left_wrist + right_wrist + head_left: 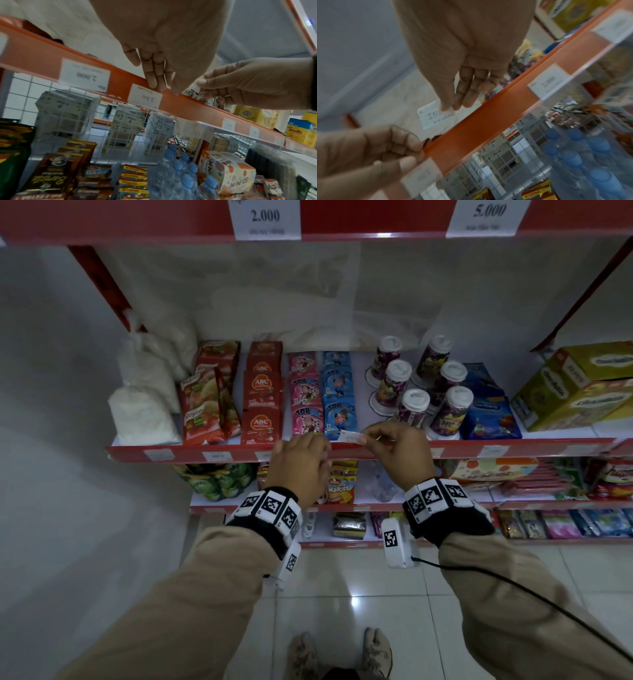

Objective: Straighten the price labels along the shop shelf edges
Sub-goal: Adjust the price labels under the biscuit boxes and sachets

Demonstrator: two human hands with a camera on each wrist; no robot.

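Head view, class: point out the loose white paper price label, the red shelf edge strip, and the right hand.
Loose white paper price label (351, 436), head view, its middle.
Red shelf edge strip (462, 449), head view, bare front.
Right hand (399, 450), head view, its back.

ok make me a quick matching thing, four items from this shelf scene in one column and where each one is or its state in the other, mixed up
Items:
1. loose label
2. left hand
3. ABC sachets
4. 5.000 sign

Places or states:
A. on the top shelf's edge, right
B. pinched by the right hand, off the strip
C. fingers on the red shelf edge
D. stacked between the Royco packs and the pink sachets

Pairs: 1-B, 2-C, 3-D, 4-A
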